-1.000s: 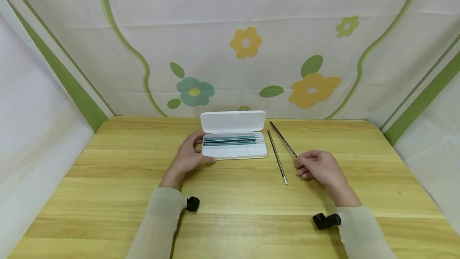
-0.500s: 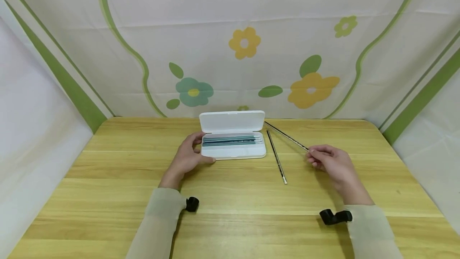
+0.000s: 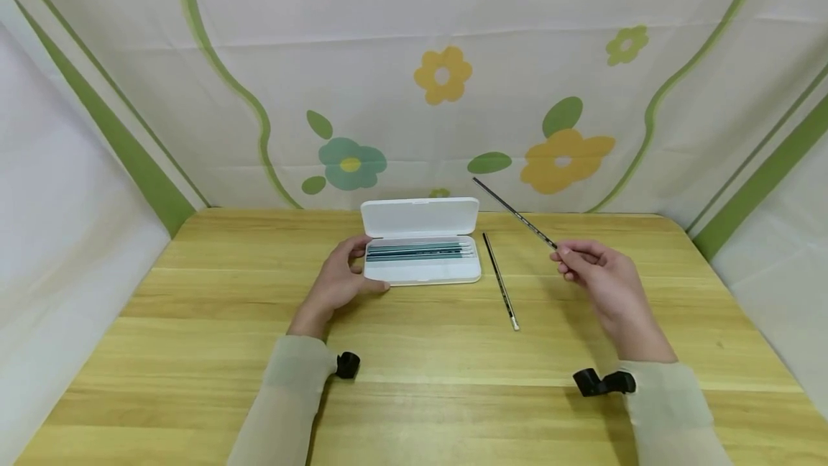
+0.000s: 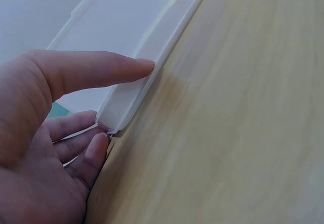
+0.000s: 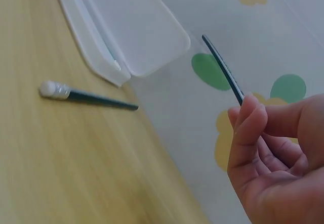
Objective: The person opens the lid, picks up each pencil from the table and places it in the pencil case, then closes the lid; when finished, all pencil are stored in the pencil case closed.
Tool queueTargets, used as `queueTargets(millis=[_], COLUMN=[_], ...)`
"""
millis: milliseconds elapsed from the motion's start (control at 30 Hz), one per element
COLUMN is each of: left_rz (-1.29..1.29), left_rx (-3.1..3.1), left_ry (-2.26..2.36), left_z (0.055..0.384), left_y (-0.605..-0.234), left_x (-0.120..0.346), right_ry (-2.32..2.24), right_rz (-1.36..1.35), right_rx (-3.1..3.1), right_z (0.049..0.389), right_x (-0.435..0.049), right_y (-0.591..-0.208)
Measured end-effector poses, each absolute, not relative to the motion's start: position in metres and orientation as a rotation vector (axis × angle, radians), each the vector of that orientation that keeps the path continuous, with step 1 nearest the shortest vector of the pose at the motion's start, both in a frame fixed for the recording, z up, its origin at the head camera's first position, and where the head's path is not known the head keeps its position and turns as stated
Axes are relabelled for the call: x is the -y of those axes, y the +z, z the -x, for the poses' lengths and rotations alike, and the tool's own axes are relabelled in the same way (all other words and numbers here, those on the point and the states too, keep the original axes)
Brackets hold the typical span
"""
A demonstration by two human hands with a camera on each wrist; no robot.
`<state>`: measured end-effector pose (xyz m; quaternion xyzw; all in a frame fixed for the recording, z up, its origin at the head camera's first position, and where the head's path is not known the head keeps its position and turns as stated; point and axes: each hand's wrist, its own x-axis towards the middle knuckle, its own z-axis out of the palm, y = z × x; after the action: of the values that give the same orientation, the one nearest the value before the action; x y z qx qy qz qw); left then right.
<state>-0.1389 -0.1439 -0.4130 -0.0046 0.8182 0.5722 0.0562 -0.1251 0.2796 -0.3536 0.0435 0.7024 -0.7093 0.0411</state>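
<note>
A white pencil case (image 3: 420,275) stands with its lid (image 3: 420,218) up near the back of the table. Several dark green pencils (image 3: 414,253) lie side by side in its base. My left hand (image 3: 338,280) holds the case's left end, thumb (image 4: 116,71) along the front wall and the other fingers round the end and back. Above the table, my right hand (image 3: 598,275) pinches a dark pencil (image 3: 514,213) near one end, its far end pointing up and left. Another pencil (image 3: 500,280), white eraser towards me, lies on the table between the case and that hand.
The wooden table (image 3: 427,408) ends at the back against a hanging white cloth (image 3: 401,121) printed with flowers. Black wrist cameras sit on both cuffs, the left one (image 3: 348,365) and the right one (image 3: 603,382).
My right hand has moved right and slightly away from me, lifting the pencil off the table and swinging its far end left and up. The left hand and pencil case have stayed put.
</note>
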Motion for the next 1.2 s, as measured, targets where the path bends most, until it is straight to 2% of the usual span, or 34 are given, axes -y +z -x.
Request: queueTargets(millis=[133, 467, 733, 1200], left_rz=[0.021, 0.043, 0.049, 0.037], left_rx=[-2.480, -2.468, -2.467, -2.466], left_ry=[1.737, 1.739, 1.742, 1.759], left_z=[0.139, 0.136, 0.136, 0.135], left_y=[-0.412, -0.412, -0.410, -0.411], left_x=[0.145, 0.146, 0.144, 0.144], right_ry=[-2.146, -1.755, -1.601, -1.442], right_rz=[-0.077, 0.101, 0.215, 0.230], right_rx=[-2.186, -2.412, -2.446, -2.540], right_z=[0.130, 0.145, 0.160, 0.176], right_x=[-0.264, -0.229, -0.210, -0.193], right_y=[-0.347, -0.343, -0.354, -0.375])
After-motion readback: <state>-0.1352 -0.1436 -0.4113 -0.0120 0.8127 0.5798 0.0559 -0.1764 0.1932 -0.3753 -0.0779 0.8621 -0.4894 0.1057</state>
